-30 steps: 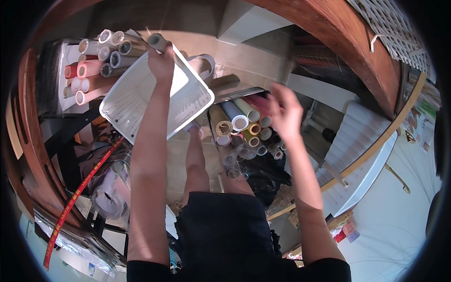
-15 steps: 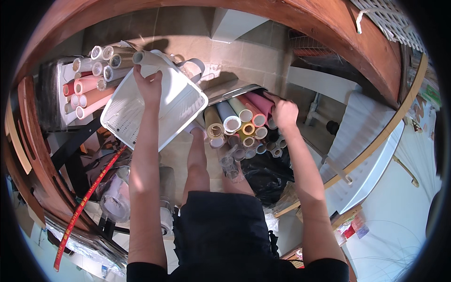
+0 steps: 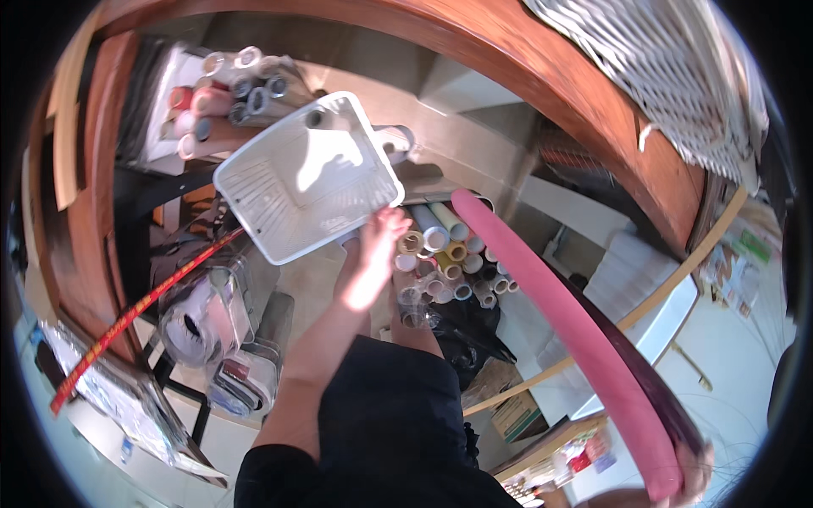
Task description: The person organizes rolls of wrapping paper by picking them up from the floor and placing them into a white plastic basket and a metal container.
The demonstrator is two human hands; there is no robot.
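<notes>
**Long pink roll point(image 3: 569, 334) drawn out of the bundle point(image 3: 453, 252), its near end in the right hand point(image 3: 693, 470)**

The pink roll slants to the right of the white basket point(image 3: 273, 207), from just beside the basket's right corner to well apart from it, near the person. A dark purple length point(image 3: 635, 360) lies along its right side. The right hand's fingers are curled round the near end; how firmly they grip the dark length too, I cannot tell.

Half a second ago that hand was at the bundle's right edge and the pink roll still sat among the others. Now it appears free along most of its length, leaving the other rolls stacked just right of the basket.

The left hand point(image 3: 383, 241) has come away from the roll point(image 3: 315, 118) now showing inside the basket's upper end. It is by the basket's lower right rim, fingers loosely parted, holding nothing visible; glare and blur hide whether it touches the bundle.

Further out, a second stack of rolls point(image 3: 213, 103) lies beyond the basket's upper left, and a red strip point(image 3: 144, 305) runs off its lower left.
</notes>
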